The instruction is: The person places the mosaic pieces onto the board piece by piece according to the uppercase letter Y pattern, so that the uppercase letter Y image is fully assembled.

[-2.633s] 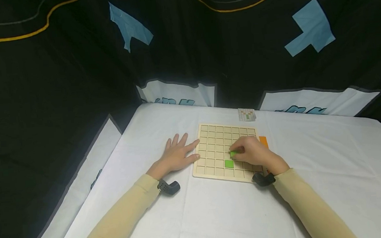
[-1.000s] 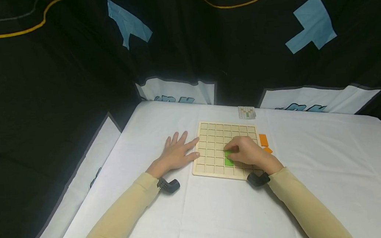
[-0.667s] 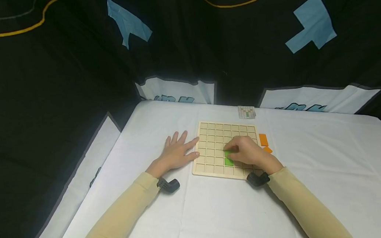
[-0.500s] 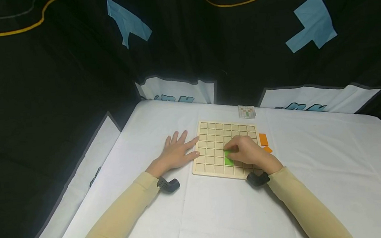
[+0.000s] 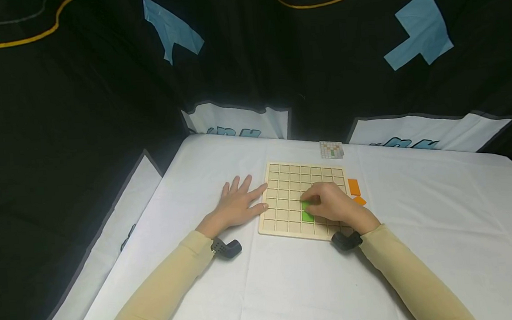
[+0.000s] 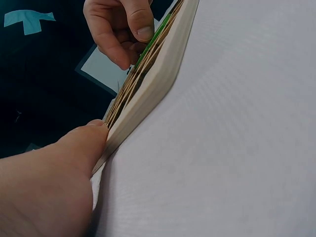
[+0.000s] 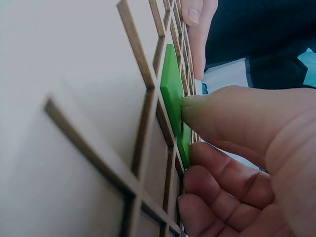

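Note:
A pale wooden grid board (image 5: 281, 198) lies on the white-covered table. My left hand (image 5: 237, 206) rests flat beside it, fingers spread, with thumb and index finger touching the board's left edge. The right hand (image 5: 328, 202) is over the board's middle, its thumb and curled fingers pinching a green square tile (image 7: 185, 145) down at a cell. Directly nearer me, another green tile (image 7: 171, 89) sits in the adjoining cell; the thumb tip is close to it. My right fingers hide part of the held tile and the cells beneath.
Two orange tiles (image 5: 353, 187) lie just off the board's right edge, one of them turned. Behind the board, near the table's far edge, is a small card with a coloured grid (image 5: 331, 151). Dark cloth hangs behind the table.
Since the oldest frame, my right hand has moved slightly left with the green tile, lowering it beside the other green tile. During the last second both hands have stayed still.

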Motion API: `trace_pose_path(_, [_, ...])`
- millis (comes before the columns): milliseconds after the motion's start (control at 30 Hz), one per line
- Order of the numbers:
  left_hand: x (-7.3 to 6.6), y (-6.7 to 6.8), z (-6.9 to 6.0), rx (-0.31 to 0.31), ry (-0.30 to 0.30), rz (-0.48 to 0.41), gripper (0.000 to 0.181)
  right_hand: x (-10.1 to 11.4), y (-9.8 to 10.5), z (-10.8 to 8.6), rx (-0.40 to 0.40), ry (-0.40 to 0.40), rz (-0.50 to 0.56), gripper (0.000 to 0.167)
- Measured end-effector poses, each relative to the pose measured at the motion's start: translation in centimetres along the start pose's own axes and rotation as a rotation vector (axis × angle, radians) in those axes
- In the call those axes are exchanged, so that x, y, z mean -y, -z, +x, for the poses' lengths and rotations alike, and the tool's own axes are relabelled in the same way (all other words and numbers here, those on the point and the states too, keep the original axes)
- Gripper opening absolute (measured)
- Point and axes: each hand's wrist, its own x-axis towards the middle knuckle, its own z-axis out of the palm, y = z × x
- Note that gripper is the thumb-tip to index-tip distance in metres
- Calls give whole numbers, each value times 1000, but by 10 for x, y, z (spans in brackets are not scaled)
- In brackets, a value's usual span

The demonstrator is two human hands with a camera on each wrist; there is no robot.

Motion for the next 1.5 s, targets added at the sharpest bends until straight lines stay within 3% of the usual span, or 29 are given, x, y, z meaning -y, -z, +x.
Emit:
trace_pose_path(433, [0,0,1,2,4,3,67,1,4,-1,-13,-8,9,27])
trace_pose_path(667, [0,-1,0,-2,0,13,67,-6,17,-7,-26,-81,51,28])
trace_pose_path(900, [1,-2,0,-3,2,11,67,-18,30,-16,-52,-117,14,28])
trace_pose_path(1267, [2,-2,1,-4,7,18,67,-40,52,-41,-87,-214,-1,30])
trace_pose_path(1500, [1,-3,1,-5,8,13,67,-51,59,-60,-115,-231,-38,27])
